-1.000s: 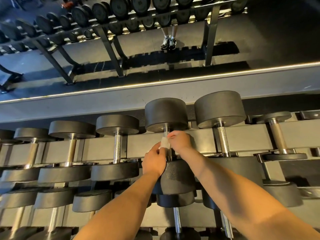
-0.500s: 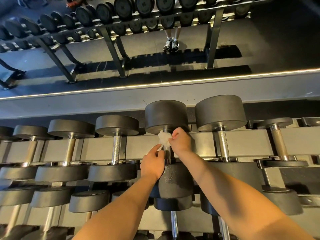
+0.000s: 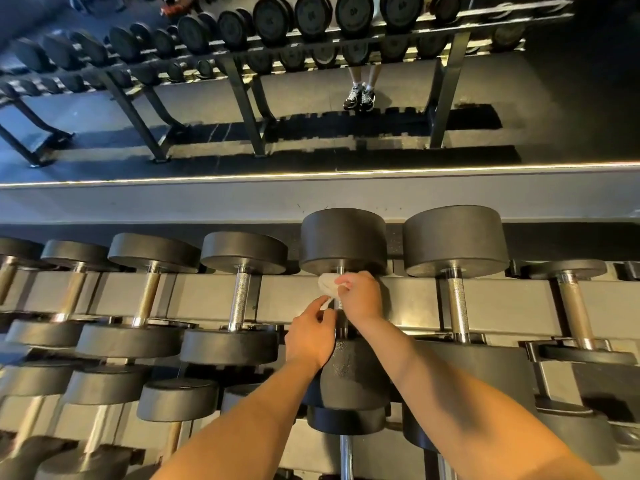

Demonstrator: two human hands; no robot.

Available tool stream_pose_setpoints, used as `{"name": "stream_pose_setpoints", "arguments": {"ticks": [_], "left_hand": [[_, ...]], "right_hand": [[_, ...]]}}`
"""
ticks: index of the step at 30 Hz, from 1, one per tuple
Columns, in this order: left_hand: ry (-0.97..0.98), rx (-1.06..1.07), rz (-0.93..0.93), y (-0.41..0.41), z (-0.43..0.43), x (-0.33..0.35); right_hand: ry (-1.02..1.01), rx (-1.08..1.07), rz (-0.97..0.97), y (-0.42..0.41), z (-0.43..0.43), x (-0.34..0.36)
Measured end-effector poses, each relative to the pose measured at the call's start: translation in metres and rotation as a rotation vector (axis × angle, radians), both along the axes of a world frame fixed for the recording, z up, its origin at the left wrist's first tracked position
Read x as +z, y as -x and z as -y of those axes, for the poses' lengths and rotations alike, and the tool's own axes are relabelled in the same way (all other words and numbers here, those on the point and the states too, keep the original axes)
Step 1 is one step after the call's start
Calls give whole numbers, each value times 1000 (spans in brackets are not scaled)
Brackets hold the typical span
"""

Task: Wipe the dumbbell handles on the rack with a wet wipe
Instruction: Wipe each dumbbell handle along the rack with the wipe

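The grip of the right hand (image 3: 360,296) is closed on a white wet wipe (image 3: 327,286). Thumb and fingertips pinch the crumpled cloth against the top of a dumbbell handle (image 3: 340,271), just under the far head. The grip of the left hand (image 3: 311,336) is narrow too, thumb and forefinger nipping the lower tail of the same wipe beside the bar. The wipe looks small, bunched and twisted, puffed out at the top and drawn to a thin strip between the two hands.

The handle is bright steel. Most of it is hidden behind the hands, with a short bare stretch showing above the wipe. It belongs to a big black dumbbell (image 3: 343,242) with thick round matte heads, lying across the top tier of the rack (image 3: 294,294), its near head below the wrists.

To its right lies a still larger dumbbell (image 3: 453,240) with a knurled handle, apart from the hands. To its left a row of smaller dumbbells (image 3: 244,252) runs off along the same grey rail, and more sit on the tier below.

Beyond a lit ledge (image 3: 311,174) a second rack (image 3: 242,57) full of dumbbells shows, with a pair of trainers (image 3: 360,98) standing by it.
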State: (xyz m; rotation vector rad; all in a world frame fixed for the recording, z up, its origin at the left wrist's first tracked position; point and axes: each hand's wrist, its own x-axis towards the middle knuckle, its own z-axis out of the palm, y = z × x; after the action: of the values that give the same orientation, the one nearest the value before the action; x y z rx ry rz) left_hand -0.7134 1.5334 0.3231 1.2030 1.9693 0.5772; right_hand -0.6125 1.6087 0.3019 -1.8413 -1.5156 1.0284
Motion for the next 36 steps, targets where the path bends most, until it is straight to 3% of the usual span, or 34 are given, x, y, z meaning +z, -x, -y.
{"name": "stream_pose_setpoints", "arguments": {"ticks": [6,11,20,27,36], "left_hand": [[-4,7,-10,-2,0,1],[4,-6,2,-2,0,4],[-5,-35,7,0,1,0],[17,-56,-7,-1,1,5],[15,-75,17,-1,1,4]], "right_hand": [[125,120,18,-10,21,-12],[-58,-76,-50,-4,-4,3],[146,189,27,-20,37,-7],[64,6,-41,-11,-6,3],[226,113,-4,-24,31,-10]]}}
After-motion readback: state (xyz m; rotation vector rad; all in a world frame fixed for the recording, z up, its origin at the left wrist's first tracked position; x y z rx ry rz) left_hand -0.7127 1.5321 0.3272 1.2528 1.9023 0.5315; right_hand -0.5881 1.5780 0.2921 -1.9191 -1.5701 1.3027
